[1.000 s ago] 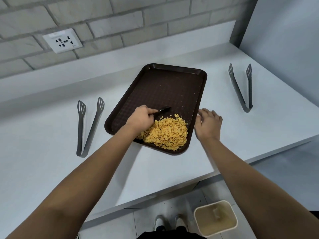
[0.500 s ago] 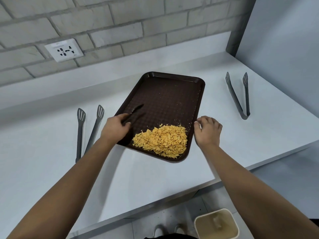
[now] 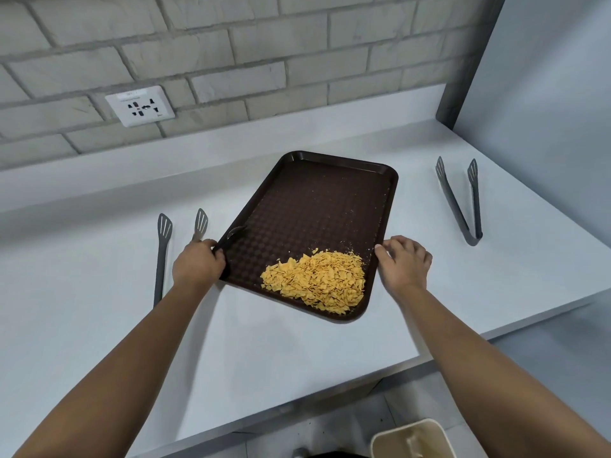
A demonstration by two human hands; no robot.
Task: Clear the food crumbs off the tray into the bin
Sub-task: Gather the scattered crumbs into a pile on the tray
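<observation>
Looking down from head height, a brown tray (image 3: 317,206) lies at an angle on a white counter (image 3: 99,292), one corner turned toward the near edge. Yellow crumbs (image 3: 317,280) sit heaped in that near corner, on the right of the tray, leaving the rest of its textured floor almost bare apart from a few specks; the heap looks gathered there so it can slide off in one go. A cream bin (image 3: 413,439) stands on the floor below the counter's edge, near the right side and well apart from the tray, so the tray probably has to be carried or tipped out over it. The left hand (image 3: 198,264) is at the tray's left rim, fingers curled round a thin dark tool (image 3: 231,238) whose tip angles up over the tray floor; whether that hand also touches the rim cannot be told. The right hand (image 3: 405,259) sits at the right rim just beside the crumbs, fingers loosely bent with their tips at the edge, seemingly steadying it rather than clasping it. Two grey tongs lie unused on the counter: left tongs (image 3: 162,256) just beyond the left hand, right tongs (image 3: 463,206) well to the right.
</observation>
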